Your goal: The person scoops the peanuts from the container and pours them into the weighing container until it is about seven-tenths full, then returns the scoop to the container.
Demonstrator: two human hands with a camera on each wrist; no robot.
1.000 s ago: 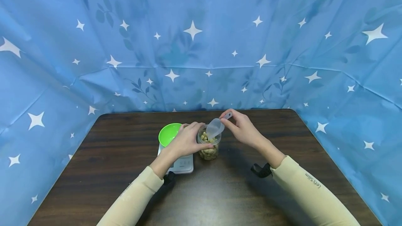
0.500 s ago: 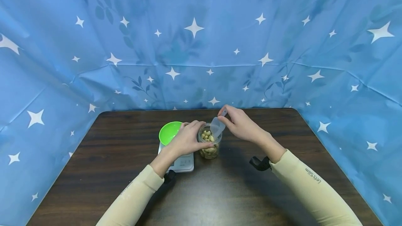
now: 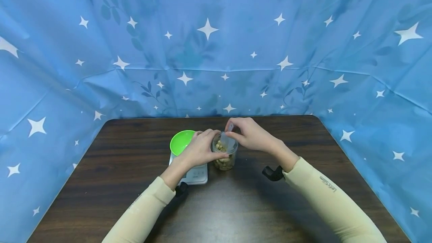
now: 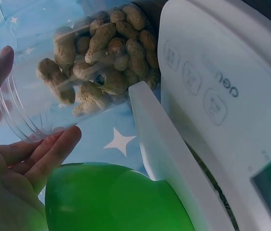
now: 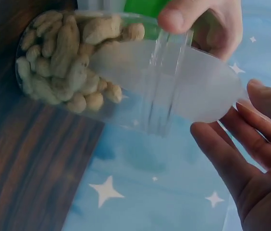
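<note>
A clear jar [image 3: 225, 163] stands on the table, with peanuts [image 4: 126, 41] in its lower part. My left hand [image 3: 201, 149] grips the jar near its rim, thumb on the near side and fingers on the far side. Between thumb and fingers, my right hand [image 3: 252, 135] pinches a translucent plastic scoop [image 5: 210, 84]. The scoop points steeply down through the jar's mouth, and its tip reaches the peanuts in the right wrist view. How many peanuts lie in the scoop is hard to see through the cloudy plastic.
Just left of the jar, a green bowl [image 3: 180, 143] sits on a white kitchen scale [image 3: 198, 176], partly behind my left hand and forearm. The dark wooden table [image 3: 135, 153] ends at a blue star-patterned curtain [image 3: 202, 55].
My right hand has moved left over the jar. The scoop has swung from slanted to steep and gone deeper into the jar. My left hand has stayed at the rim.
</note>
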